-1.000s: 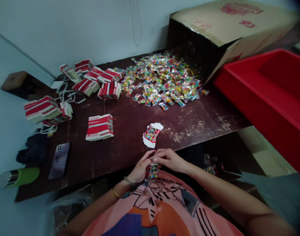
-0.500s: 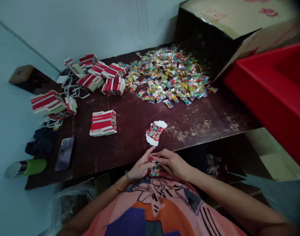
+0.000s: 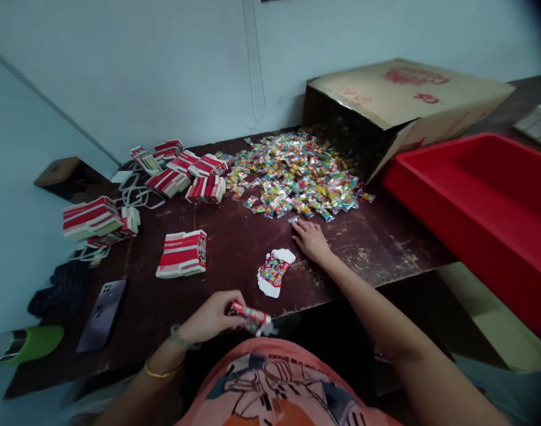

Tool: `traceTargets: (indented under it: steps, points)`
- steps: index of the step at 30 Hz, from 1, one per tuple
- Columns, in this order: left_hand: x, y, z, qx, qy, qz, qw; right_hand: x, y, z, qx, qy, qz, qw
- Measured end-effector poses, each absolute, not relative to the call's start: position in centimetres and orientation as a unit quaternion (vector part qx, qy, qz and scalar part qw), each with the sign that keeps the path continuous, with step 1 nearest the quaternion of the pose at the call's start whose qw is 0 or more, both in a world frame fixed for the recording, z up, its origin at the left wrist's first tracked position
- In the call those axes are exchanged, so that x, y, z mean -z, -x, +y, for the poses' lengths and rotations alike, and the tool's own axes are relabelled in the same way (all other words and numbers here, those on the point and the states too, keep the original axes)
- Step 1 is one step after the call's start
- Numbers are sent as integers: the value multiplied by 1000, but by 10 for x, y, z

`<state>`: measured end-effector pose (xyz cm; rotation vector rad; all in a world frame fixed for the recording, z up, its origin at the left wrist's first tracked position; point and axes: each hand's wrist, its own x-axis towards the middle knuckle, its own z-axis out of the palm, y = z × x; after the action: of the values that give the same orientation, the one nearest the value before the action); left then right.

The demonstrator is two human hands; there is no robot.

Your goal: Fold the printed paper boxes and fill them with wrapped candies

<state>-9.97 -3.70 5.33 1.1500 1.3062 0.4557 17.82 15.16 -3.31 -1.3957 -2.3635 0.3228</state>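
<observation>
Left hand: your left hand (image 3: 212,318) had thumb and fingers pinched round one end of a small printed box (image 3: 253,320), just off the table's (image 3: 235,248) front edge.
Right hand: your right hand (image 3: 313,240) was reached out flat, thumb parted from fingers, not closed round anything.
Candy packet: it (image 3: 293,220) lay right under your right fingertips, at the near edge of the candy pile (image 3: 292,171); your left hand was well apart.
Packet to box: the box lay nearer your body and leftward from the packet, the fanned cartons (image 3: 274,273) sitting between.
Box's long axis: it ran rightward from your left hand, dipping slightly toward you, white-flapped end pointing right.
Packet's long axis: mostly hidden, so you couldn't tell.
</observation>
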Motion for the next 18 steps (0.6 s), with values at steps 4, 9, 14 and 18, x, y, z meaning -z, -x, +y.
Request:
traceTargets:
  steps: [4, 9, 14, 18]
  points:
    - [-40, 96, -36, -475, -268, 575, 609, 52, -206, 60, -98, 515, -828, 198]
    - [-5, 59, -26, -521, -209, 548, 620, 58, -231, -34, -212, 442, -841, 230]
    - [5, 27, -20, -404, -302, 523, 686, 23, -201, -27, -474, 470, -643, 375]
    - [-3, 15, -25, -330, -363, 494, 718, -17, -183, 18, -490, 455, -626, 401]
